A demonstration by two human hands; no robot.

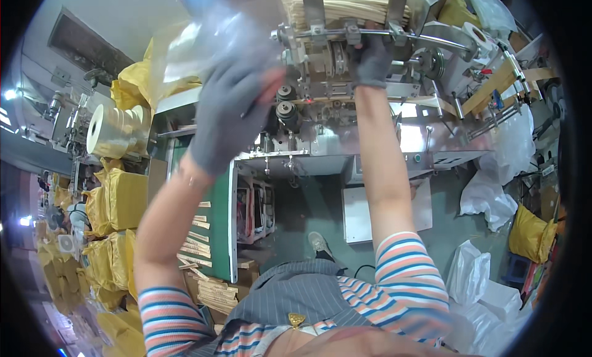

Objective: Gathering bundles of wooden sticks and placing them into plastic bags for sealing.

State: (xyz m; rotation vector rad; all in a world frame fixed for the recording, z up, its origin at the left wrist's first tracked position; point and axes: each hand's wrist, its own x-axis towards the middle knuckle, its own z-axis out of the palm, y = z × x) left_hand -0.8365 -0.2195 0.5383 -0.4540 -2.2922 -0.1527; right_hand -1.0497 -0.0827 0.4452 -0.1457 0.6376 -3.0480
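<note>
My left hand point(231, 107), in a grey glove with bare fingertips, is raised over the left part of a metal packing machine point(327, 144). Its fingers are curled round a clear plastic bag point(216, 42), blurred by motion. My right hand point(372, 64), gloved likewise, reaches in under a steel rod point(425, 35) at the machine's middle. Its fingertips are hidden among the metal parts, so their grip does not show. Just above it, a stack of thin pale wooden sticks point(345, 8) lies in the hopper between upright metal plates.
A green conveyor belt point(219, 227) carries several wrapped sticks at the left, with a pile of packets point(216, 293) at its near end. Yellow sacks point(126, 199) and film rolls point(114, 130) stand farther left. White bags point(487, 199) and a paper strip point(490, 91) are at right.
</note>
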